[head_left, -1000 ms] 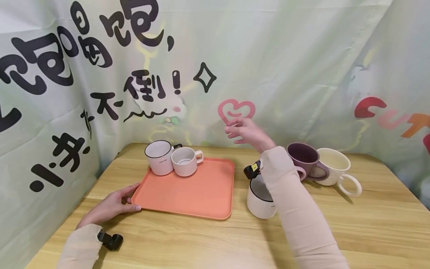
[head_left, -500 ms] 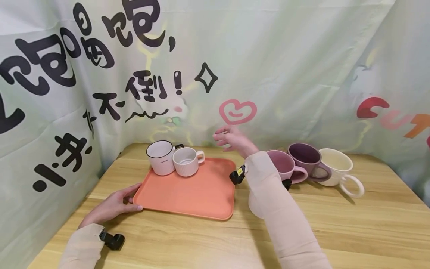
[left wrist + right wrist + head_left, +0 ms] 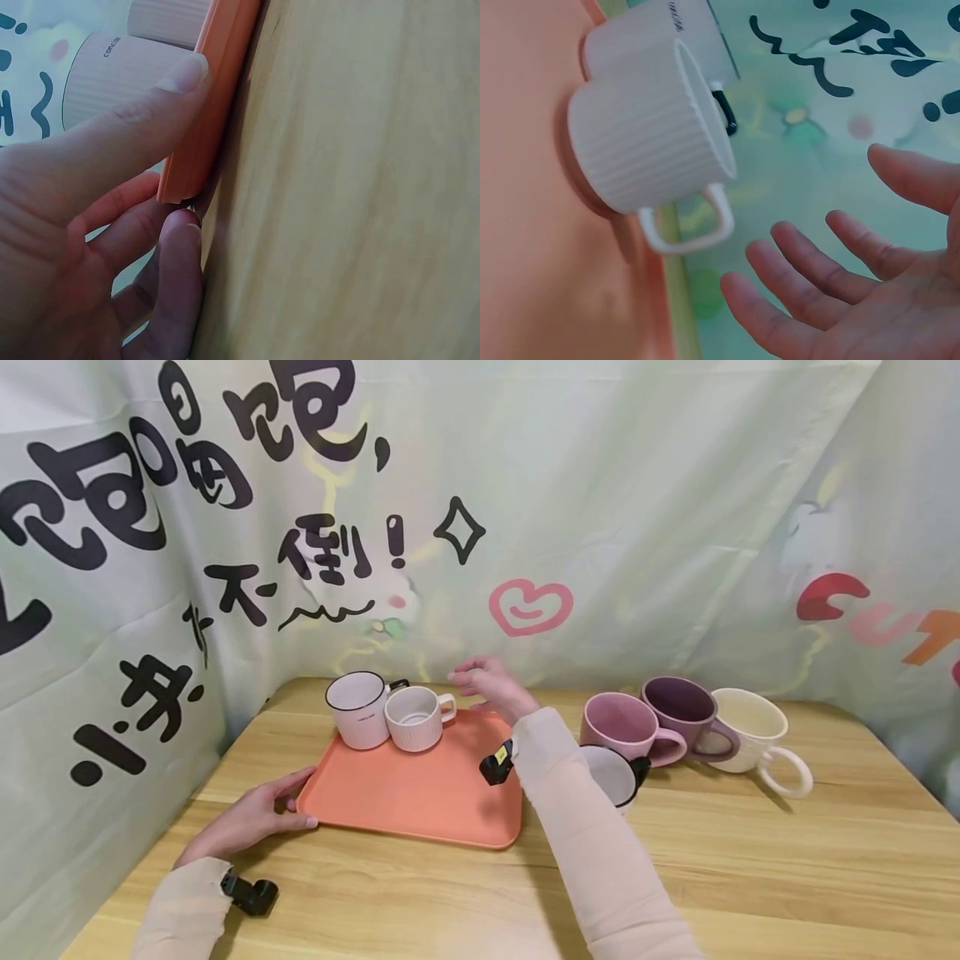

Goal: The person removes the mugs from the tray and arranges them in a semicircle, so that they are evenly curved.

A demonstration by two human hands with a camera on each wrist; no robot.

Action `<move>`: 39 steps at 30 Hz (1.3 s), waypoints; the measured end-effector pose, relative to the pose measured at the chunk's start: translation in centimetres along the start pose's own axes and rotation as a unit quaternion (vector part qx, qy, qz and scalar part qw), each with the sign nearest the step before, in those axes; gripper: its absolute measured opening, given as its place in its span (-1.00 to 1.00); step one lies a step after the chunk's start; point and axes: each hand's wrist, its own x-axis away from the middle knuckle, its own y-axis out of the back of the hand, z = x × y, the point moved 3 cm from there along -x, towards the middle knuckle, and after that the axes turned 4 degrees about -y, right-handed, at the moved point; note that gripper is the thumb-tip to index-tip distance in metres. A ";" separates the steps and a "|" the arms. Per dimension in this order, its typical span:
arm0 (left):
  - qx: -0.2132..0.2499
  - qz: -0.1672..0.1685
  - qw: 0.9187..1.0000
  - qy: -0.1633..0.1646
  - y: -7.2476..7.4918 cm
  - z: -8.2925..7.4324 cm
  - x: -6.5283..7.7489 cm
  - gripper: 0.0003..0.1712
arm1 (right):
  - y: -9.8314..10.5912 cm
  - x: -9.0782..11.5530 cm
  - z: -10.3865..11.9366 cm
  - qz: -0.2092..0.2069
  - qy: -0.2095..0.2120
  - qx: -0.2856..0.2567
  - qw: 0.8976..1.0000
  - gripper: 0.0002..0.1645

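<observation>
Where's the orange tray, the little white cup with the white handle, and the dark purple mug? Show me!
Orange tray (image 3: 405, 792): head view, bare flat top.
Little white cup (image 3: 641, 131): right wrist view, ribbed side.
Dark purple mug (image 3: 678, 702): head view, inside, below the rim.

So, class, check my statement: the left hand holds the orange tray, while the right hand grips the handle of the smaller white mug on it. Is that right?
Not quite: the right hand isn't gripping the handle of the smaller white mug; the right wrist view shows a gap between them. The left hand does hold the orange tray.
</observation>
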 end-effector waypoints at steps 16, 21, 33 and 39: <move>-0.002 0.001 1.000 -0.003 0.1 -0.1 0.0 0.02 | -2.5 -1.6 -2.9 -0.024 0.032 0.001 0.999 -0.60; -0.003 0.002 1.000 -0.003 0.1 0.0 0.0 0.02 | -2.8 -1.5 -3.8 -0.028 0.031 0.005 0.999 -0.49; -0.004 0.002 1.000 -0.003 0.1 -0.1 0.1 0.02 | -3.3 -1.3 -5.4 0.021 -0.002 -0.018 1.000 -0.45; -0.003 0.002 1.000 -0.001 0.0 -0.1 0.1 0.02 | -3.9 -1.3 -5.9 0.087 0.029 -0.021 0.996 -0.41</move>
